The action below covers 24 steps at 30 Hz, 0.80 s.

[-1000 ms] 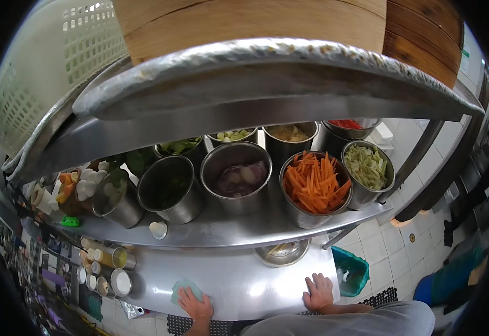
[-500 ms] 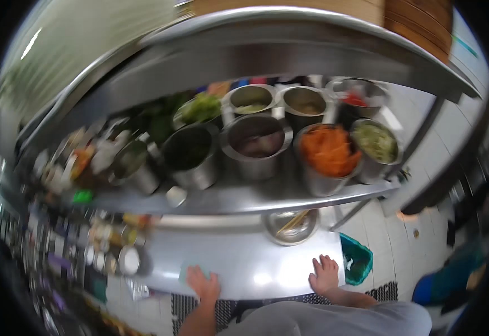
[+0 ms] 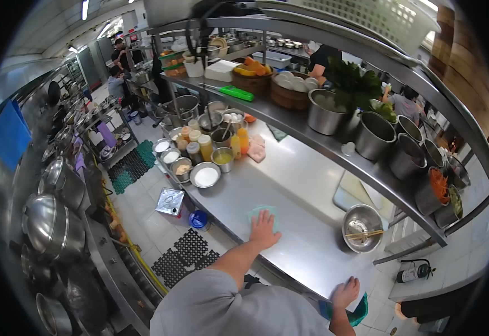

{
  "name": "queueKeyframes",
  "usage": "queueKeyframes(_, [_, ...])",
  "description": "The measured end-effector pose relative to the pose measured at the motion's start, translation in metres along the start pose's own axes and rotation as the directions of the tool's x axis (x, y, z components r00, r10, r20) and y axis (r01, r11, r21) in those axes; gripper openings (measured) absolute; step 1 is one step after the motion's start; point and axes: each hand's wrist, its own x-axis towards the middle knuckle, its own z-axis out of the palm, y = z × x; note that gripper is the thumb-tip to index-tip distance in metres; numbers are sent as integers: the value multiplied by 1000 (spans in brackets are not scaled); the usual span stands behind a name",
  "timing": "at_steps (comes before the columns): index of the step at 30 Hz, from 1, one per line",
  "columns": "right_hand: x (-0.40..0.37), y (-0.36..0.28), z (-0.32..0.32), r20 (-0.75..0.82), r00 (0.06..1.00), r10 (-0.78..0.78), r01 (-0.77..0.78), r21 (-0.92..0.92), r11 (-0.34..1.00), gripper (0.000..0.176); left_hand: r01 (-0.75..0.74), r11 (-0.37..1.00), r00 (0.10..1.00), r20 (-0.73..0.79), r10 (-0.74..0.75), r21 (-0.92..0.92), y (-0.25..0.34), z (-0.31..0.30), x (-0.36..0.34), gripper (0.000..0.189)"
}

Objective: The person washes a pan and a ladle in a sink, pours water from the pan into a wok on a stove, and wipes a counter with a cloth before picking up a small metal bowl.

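Note:
My left hand (image 3: 263, 228) lies flat, fingers stretched out, on a thin pale green cloth (image 3: 254, 212) on the steel counter (image 3: 306, 246). The cloth is mostly under the palm and fingers. At the counter's right end my right hand (image 3: 345, 292) rests by the edge, its fingers apart and holding nothing I can see. A steel bowl (image 3: 354, 240) with wooden chopsticks (image 3: 366, 234) across it stands beyond the right hand. Ahead of the left hand is a bowl of white contents (image 3: 206, 176).
Squeeze bottles (image 3: 206, 147) and several containers crowd the counter's far left. An overhead shelf (image 3: 289, 112) carries a green-handled knife (image 3: 236, 93), steel pots (image 3: 375, 134) and vegetables. White cutting boards (image 3: 352, 192) lie below. Pots line the left side; other people work farther back.
My view has swung left, bringing the kitchen aisle and far counter into sight. The left hand is still on the cloth, and the right hand is still at the counter's right end.

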Motion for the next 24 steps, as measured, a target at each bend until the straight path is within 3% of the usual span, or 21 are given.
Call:
queueKeyframes(4, [-24, -35, 20, -19, 970, 241, -242, -39, 969, 54, -133, 989, 973, 181, 141, -56, -35, -6, 14, 100])
queueKeyframes(8, [-61, -74, 19, 14, 989, 148, -147, -60, 987, 52, -227, 972, 949, 214, 233, -52, -53, -11, 17, 102])
queueKeyframes(13, [-109, -111, -32, 123, 990, -73, 48, 202, 978, 56, -278, 959, 940, 189, 283, -51, -60, -2, 15, 103])
queueKeyframes(15, [-139, -89, -25, 116, 989, -91, 60, 246, 968, 51, -284, 956, 952, 92, 291, -75, -61, 2, 7, 104])
queueKeyframes(16, [-150, -104, -55, 381, 911, 156, -268, 260, 928, 42, -317, 945, 944, 63, 323, -85, -62, 2, 3, 105])
queueKeyframes(17, [-170, -79, -42, 455, 875, 165, -305, 253, 918, 36, -337, 937, 935, 87, 345, -89, -61, -5, -5, 106])
queueKeyframes(19, [-222, -32, -31, 729, 658, 188, -294, 19, 956, 48, -448, 888, 881, 119, 458, -106, -55, -35, -25, 111])
queueKeyframes(20, [-255, -5, -18, 792, 581, 189, -246, -50, 968, 53, -522, 850, 845, 95, 527, -67, -57, -20, -23, 111])
queueKeyframes(21, [-271, -7, -41, 844, 435, 313, -357, -157, 921, 52, -543, 836, 822, 152, 549, -86, -53, -20, -25, 112])
queueKeyframes(24, [-331, 12, -45, 848, 208, 487, -410, -377, 831, 44, -543, 839, 818, 196, 540, -46, -41, -8, -35, 115])
